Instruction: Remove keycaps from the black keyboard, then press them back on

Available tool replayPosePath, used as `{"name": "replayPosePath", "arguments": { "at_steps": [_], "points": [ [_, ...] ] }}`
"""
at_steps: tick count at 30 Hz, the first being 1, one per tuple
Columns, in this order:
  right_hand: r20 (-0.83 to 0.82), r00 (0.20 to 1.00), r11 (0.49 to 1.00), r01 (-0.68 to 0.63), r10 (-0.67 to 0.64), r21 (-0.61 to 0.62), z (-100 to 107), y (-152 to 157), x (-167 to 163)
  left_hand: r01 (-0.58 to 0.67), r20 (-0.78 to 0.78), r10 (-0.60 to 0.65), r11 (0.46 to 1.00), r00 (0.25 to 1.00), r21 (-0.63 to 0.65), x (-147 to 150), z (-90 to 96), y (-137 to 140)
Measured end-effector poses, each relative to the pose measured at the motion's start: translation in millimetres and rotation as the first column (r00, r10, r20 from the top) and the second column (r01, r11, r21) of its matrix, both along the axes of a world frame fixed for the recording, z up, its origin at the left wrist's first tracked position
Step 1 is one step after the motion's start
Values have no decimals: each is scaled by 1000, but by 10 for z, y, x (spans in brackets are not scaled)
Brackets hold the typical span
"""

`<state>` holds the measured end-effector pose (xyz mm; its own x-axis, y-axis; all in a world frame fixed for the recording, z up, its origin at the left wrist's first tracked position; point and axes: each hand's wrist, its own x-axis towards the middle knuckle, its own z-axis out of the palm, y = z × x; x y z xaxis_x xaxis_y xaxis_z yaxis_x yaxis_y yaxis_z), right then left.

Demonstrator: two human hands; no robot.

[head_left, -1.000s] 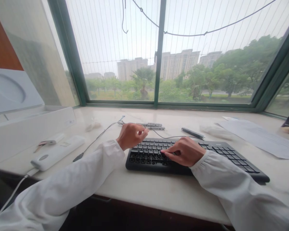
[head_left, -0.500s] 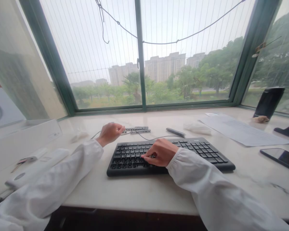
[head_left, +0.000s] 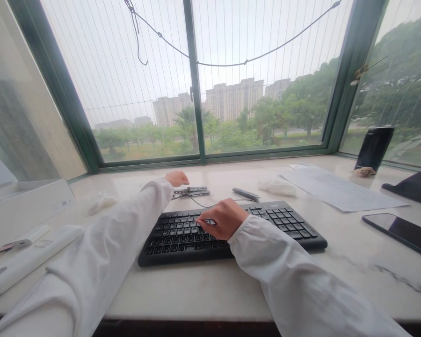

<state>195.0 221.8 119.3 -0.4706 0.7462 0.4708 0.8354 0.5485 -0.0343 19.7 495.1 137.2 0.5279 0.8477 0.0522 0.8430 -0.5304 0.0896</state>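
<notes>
A black keyboard [head_left: 284,222] lies on the pale marble sill [head_left: 203,290]. My right hand [head_left: 222,219] rests on its middle keys, fingers bent and tips down on a key. My left hand [head_left: 177,178] is stretched past the keyboard's far left corner, fingers curled. It sits just beside some thin dark metal strips [head_left: 192,191]. I cannot tell whether it holds anything. A thin cable [head_left: 205,205] runs from the strips towards the keyboard's back edge. Both arms are in white sleeves.
A dark pen-like stick [head_left: 246,194] and crumpled tissue [head_left: 277,187] lie behind the keyboard. Paper sheets [head_left: 337,192], a phone [head_left: 400,229] and a black stand [head_left: 373,147] are at the right. A white box [head_left: 24,206], a white remote-like device [head_left: 28,257] and more tissue [head_left: 100,203] are at the left.
My left hand has left the keyboard's top left corner and reached farther back to the metal strips. My right hand stayed on the keys. The view turned right.
</notes>
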Motion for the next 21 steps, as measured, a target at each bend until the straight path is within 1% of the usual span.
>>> {"name": "replayPosePath", "arguments": {
  "at_steps": [4, 9, 12, 17, 21],
  "points": [
    [63, 998, 1000, 24, -25, 19, -16, -3, -25, 26, -1, -26, 996, 1000, -85, 38, -65, 148],
    [104, 994, 999, 32, -35, 32, -8, -17, -44, 47, 32, -41, 974, 999, -220, 39, -118, 202],
    [110, 994, 999, 25, -27, 24, 3, -26, -41, 47, 59, -32, 959, 998, -278, 34, -138, 227],
    [129, 991, 999, 20, -24, 26, 4, -29, -40, 37, 115, -1, 950, 993, -311, 19, -135, 271],
    [123, 992, 999, 40, -42, 20, 8, -20, -30, 35, 211, 32, 952, 977, -305, -2, -84, 267]
  ]
}}
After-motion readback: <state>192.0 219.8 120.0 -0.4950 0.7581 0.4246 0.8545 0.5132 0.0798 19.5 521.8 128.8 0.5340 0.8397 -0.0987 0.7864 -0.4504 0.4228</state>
